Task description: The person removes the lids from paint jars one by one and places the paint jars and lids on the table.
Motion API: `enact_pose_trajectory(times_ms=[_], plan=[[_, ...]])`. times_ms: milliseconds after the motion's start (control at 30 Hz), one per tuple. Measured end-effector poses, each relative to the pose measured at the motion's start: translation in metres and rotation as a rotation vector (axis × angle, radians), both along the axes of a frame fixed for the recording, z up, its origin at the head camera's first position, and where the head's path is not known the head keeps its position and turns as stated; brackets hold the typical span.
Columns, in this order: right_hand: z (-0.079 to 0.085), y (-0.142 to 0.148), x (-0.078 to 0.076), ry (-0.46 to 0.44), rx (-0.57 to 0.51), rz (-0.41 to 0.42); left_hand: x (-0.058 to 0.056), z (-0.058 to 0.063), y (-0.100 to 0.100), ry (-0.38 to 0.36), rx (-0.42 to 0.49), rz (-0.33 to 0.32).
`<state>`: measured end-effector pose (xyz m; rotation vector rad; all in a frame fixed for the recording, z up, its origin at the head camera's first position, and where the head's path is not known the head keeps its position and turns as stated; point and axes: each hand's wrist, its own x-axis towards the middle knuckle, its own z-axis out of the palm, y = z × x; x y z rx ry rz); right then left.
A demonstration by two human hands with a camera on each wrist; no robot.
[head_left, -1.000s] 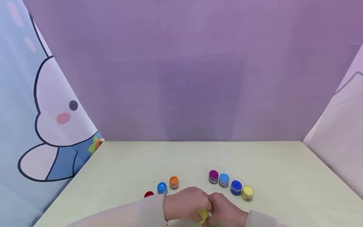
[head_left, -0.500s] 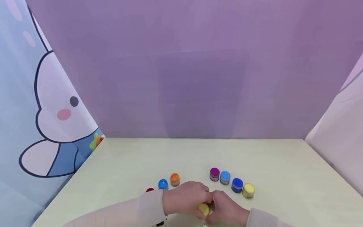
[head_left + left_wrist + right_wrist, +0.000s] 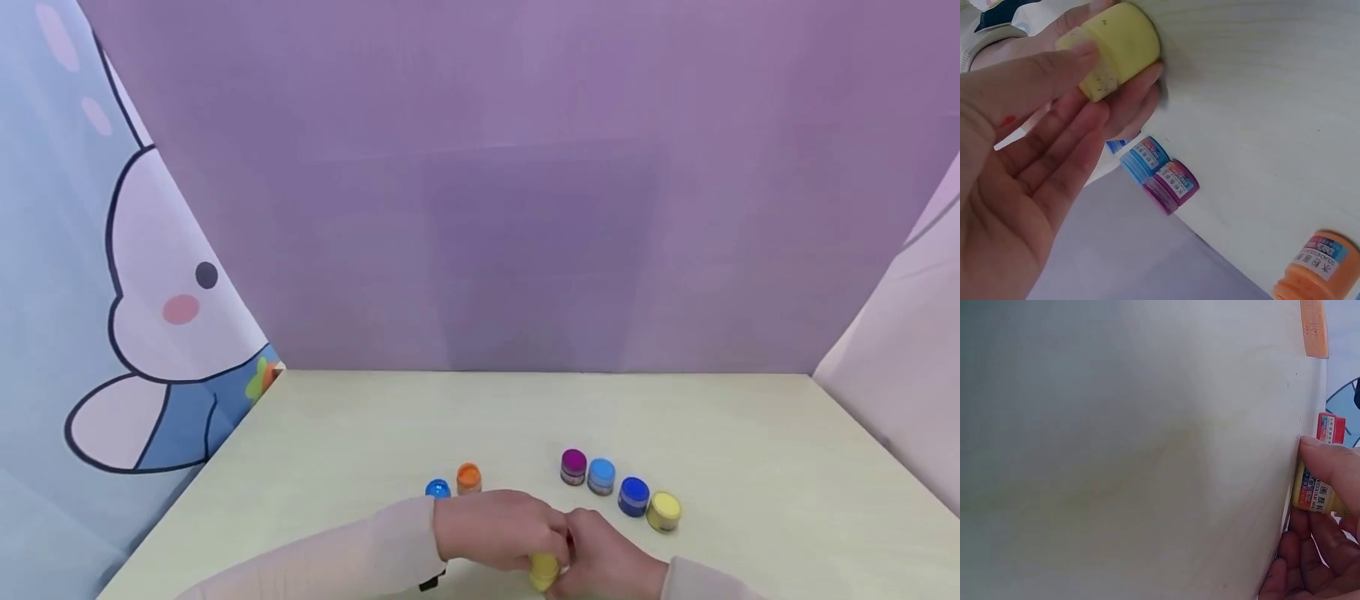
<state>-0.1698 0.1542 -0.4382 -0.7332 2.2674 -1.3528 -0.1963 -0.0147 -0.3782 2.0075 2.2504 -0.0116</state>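
Observation:
Near the front of the table both hands meet around a small yellow paint jar (image 3: pixel 543 572). In the left wrist view, the left hand (image 3: pixel 1029 144) has its thumb on the yellow jar's cap end (image 3: pixel 1085 53), with fingers curled beneath. The right hand (image 3: pixel 609 557) grips the jar body; its thumb and fingers show on the labelled side in the right wrist view. From the head, the left hand (image 3: pixel 504 529) covers part of the jar. A red jar (image 3: pixel 1330 428) shows beyond it in the right wrist view, hidden in the head view.
Purple (image 3: pixel 573 467), light blue (image 3: pixel 601 476), dark blue (image 3: pixel 633 496) and second yellow (image 3: pixel 664 511) jars stand in a slanting row on the right. An orange jar (image 3: pixel 468 477) and a glossy-topped blue jar (image 3: pixel 437 489) stand behind the left forearm. A purple backdrop (image 3: pixel 540 208) closes the rear.
The held yellow jar has tilted, its round top no longer facing the head camera. The left hand has turned slightly over it. The red jar has slipped out of sight behind the left sleeve.

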Motion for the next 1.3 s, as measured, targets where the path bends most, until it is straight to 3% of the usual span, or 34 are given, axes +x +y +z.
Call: enact_pose_trajectory(times_ms=[133, 267, 400, 533, 800, 867, 967, 1067, 1200, 1300], plan=[[0.000, -0.001, -0.001, 0.037, 0.042, -0.010, 0.001, 0.000, 0.000, -0.013, 0.004, 0.028], [0.000, -0.002, -0.001, 0.042, 0.075, -0.024, 0.004, 0.000, 0.001, -0.079, -0.007, 0.106], [-0.001, -0.002, -0.001, 0.057, 0.091, -0.036, 0.007, 0.000, 0.003, -0.129, -0.015, 0.268], [-0.002, -0.002, -0.001, 0.070, 0.070, -0.026, 0.013, -0.001, 0.005, -0.120, -0.015, 0.424], [-0.006, 0.000, -0.003, 0.151, 0.075, 0.005, 0.019, -0.004, 0.007, -0.046, 0.005, 0.536], [-0.005, 0.000, -0.002, 0.161, 0.092, 0.001, 0.019, -0.004, 0.006, -0.059, 0.016, 0.535], [-0.004, 0.001, 0.000, 0.130, 0.104, 0.000, 0.017, -0.004, 0.005, -0.095, 0.035, 0.475], [-0.003, 0.002, 0.000, 0.095, 0.092, -0.005, 0.014, 0.000, 0.003, -0.104, 0.029, 0.332], [-0.002, 0.002, -0.002, 0.095, 0.040, -0.013, 0.010, 0.005, 0.001, -0.010, 0.029, 0.096], [-0.002, 0.001, -0.002, 0.083, 0.011, -0.009, 0.011, 0.006, 0.001, 0.028, 0.021, 0.034]])
